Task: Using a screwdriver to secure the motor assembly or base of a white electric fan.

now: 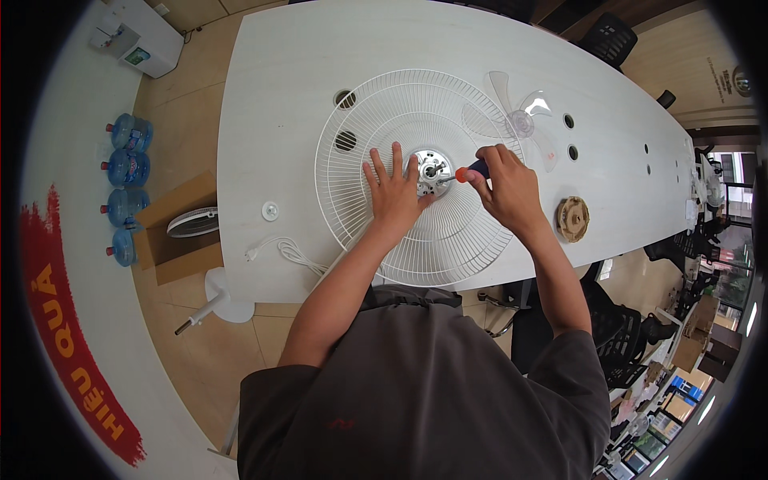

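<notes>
A white wire fan grille [352, 136] lies on the white table [280, 64] with a metal motor hub [432, 172] at its centre. My left hand [394, 192] rests on the grille left of the hub, fingers spread. My right hand [508, 188] grips a screwdriver [464, 174] with a red and dark handle, its shaft reaching into the hub. A clear fan blade [520, 124] lies behind the grille's right side. A tan round part [573, 220] sits to the right, and a small white disc [270, 211] and coiled white cable [292, 250] lie at the left.
Left of the table stand an open cardboard box [176, 248] with a fan part inside, a white stand [228, 300], blue water jugs [128, 168] and a white dispenser [152, 48]. Black chairs [608, 336] crowd the right near side. Holes [573, 152] pierce the tabletop.
</notes>
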The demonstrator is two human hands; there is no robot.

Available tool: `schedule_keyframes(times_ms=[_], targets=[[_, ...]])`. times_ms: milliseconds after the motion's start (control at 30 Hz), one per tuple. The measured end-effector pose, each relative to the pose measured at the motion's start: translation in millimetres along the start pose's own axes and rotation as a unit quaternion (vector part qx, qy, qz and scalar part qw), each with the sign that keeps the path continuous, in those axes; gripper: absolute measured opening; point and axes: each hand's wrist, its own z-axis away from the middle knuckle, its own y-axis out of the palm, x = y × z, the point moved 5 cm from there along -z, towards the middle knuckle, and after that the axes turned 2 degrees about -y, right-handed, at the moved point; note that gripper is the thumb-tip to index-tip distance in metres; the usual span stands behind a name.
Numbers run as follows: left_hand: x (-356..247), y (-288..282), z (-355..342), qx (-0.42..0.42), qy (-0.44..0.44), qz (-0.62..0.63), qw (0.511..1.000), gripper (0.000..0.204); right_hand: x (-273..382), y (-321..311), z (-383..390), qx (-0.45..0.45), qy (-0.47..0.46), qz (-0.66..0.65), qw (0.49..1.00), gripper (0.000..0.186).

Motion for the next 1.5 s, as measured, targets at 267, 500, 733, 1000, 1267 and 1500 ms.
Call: schedule_keyframes(times_ms=[267, 500, 733, 1000, 1267, 1500], targets=[[-1.3, -0.2, -0.1, -0.003, -0.007, 0.009, 1.000, 0.090, -1.6, -1.1, -1.2, -0.020, -0.096, -0.164, 0.982, 0.031], [-2.8, -2.5, 0.9, -0.004, -0.001, 0.005, 1.000, 0.089, -0.1, -4.7, -3.8, -0.003, -0.045, 0.014, 0.999, 0.027], [-1.7, -1.7, 0.8, -0.008, 0.002, 0.005, 1.000, 0.089, -2.6, 2.9, -0.9, 0.063, -0.114, -0.132, 0.983, 0.038], [0.2, -0.1, -0.6, -0.003, -0.002, 0.003, 1.000, 0.089, 2.9, -6.6, -3.2, -0.114, -0.097, -0.076, 0.986, 0.044], [1.0, -0.1, -0.7, -0.003, -0.004, 0.021, 1.000, 0.088, -10.6, 10.3, -4.8, 0.007, -0.029, -0.038, 0.999, 0.031], [0.4, 0.2, -1.8, 0.005, -0.006, 0.006, 1.000, 0.089, -0.8, -9.6, -3.7, -0.089, -0.124, -0.076, 0.985, 0.048]])
